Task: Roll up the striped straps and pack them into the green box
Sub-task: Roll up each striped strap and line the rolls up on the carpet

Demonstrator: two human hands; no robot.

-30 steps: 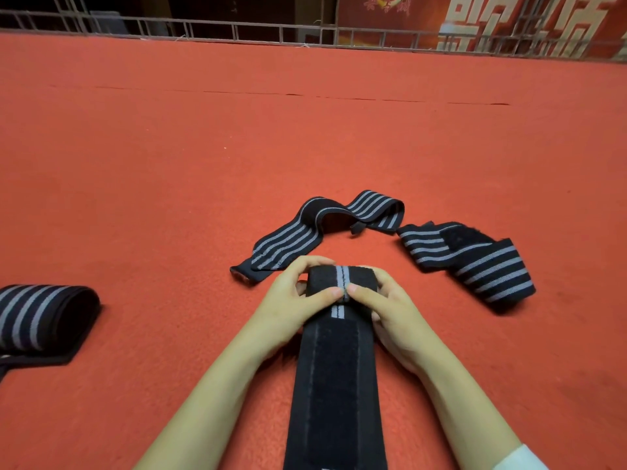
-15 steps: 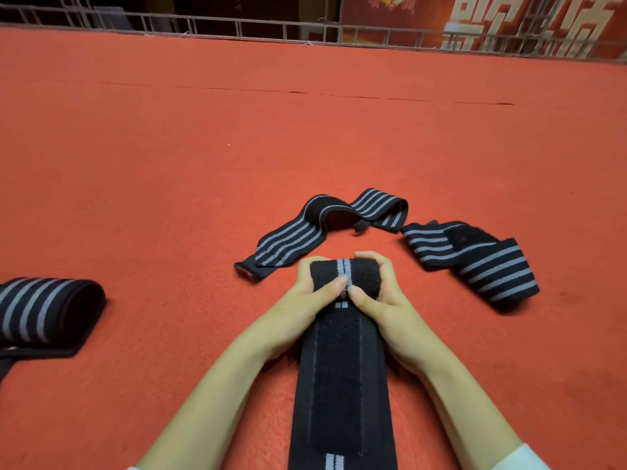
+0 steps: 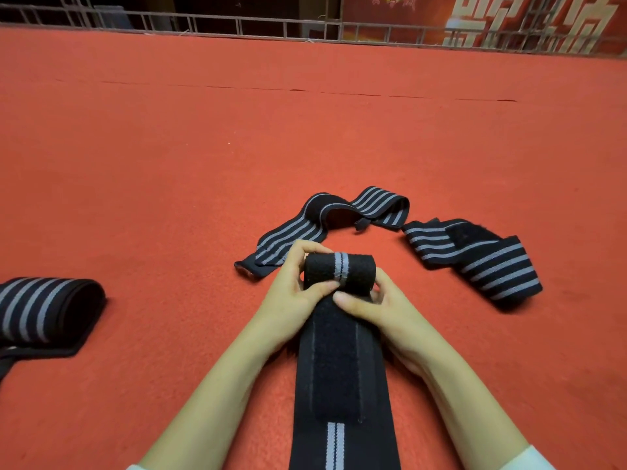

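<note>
Black striped strap [image 3: 340, 368] part-rolled | hands: L hand [image 3: 285, 308] grips roll's left end | R hand [image 3: 385, 315] grips right end

Red carpet floor [image 3: 305, 147], metal railing [image 3: 237, 23], red banner [image 3: 509, 25]

Four black straps with grey stripes are in view: the part-rolled strap [image 3: 341, 361], the loose strap [image 3: 298, 235], the crumpled strap [image 3: 481, 259] and the folded strap [image 3: 44, 310]. Two hands: left hand [image 3: 288, 301], right hand [image 3: 385, 312].

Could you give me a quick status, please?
Left hand and right hand grip the strap, partly rolled. Nothing in the way. Box not in view.
</note>
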